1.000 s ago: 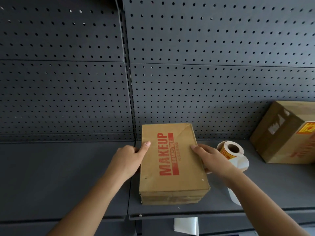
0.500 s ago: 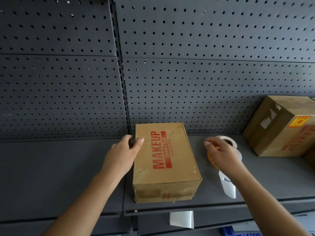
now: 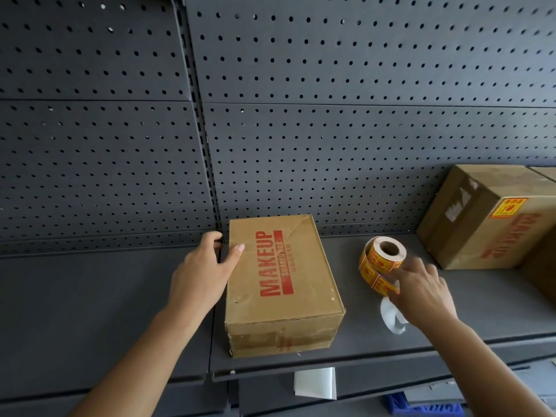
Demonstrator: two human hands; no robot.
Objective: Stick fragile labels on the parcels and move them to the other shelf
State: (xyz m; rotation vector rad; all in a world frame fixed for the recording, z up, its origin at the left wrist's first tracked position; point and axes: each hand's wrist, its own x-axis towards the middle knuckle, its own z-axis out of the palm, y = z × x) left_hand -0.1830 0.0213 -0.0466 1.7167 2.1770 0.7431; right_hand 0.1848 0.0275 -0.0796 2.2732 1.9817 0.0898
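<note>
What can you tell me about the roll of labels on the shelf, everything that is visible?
The roll of labels lies on its side on the dark grey shelf, between the makeup box and the bigger box. It has a brown cardboard core with an open hole, and orange-yellow labels with red print. A strip of labels trails toward the front, ending in bare white backing paper. The right hand touches this strip with its fingers.

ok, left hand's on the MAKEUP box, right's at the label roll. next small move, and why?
Probably peel one label off the strip. The right hand is at the loose tail of the label roll, the left hand steadies the MAKEUP box, and its top shows no fragile sticker, unlike the box at right.
</note>
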